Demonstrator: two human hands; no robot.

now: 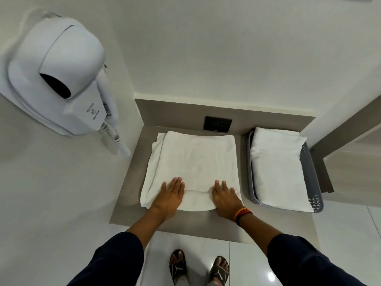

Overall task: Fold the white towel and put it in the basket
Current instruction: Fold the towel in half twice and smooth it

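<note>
The white towel (191,168), folded to a rough square, is spread on the grey counter (127,205). Its near edge is pressed flat by the left hand (170,196) and the right hand (224,198), palms down, fingers extended and close together, nothing clasped. Just to the right, a grey basket (315,201) is filled by another folded towel (278,168), so its floor is hidden. A dark wall plate (218,124) behind is seemingly a socket; details are blurred. A hair dryer (61,79) is mounted at left.
</note>
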